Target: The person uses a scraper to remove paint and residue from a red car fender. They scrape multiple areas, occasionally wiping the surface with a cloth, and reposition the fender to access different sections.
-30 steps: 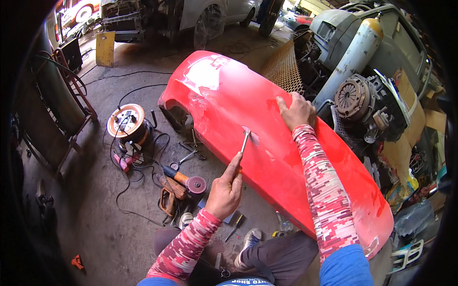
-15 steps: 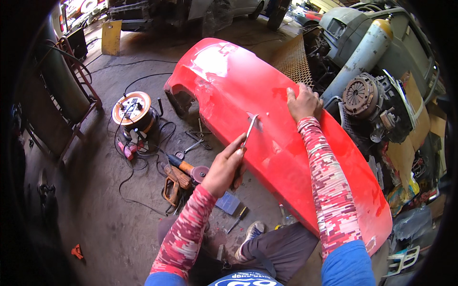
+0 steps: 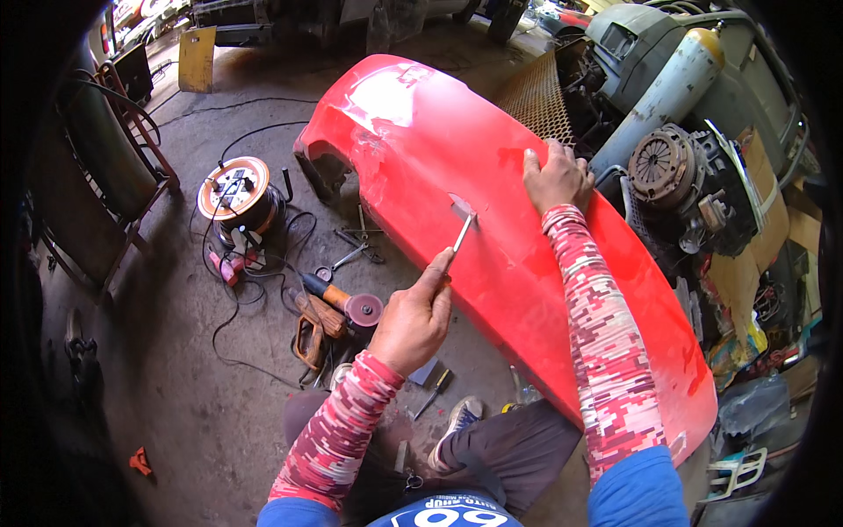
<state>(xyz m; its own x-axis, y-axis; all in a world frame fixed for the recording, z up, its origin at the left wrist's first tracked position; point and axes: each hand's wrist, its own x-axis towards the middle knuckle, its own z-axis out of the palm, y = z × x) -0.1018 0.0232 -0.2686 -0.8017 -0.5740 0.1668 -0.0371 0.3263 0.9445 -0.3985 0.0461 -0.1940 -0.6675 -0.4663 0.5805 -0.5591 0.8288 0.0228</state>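
Observation:
A red car bumper lies slantwise before me, with a scuffed grey patch near its middle. In my left hand, closed round its handle, is a slim tool with a narrow metal blade; its exact kind is unclear. The blade's tip meets the bumper just right of the grey patch. My right hand grips the bumper's far edge, thumb on the red face and fingers reaching over the rim, their tips hidden.
On the floor at left are a cable reel, an angle grinder, a wood-handled tool and spanners. A screwdriver lies by my shoe. Beyond the bumper are a gas cylinder and a clutch assembly.
The blade's tip has shifted along the bumper, away from the grey patch to its lower right. My right hand keeps its place on the edge. The whole view has moved slightly.

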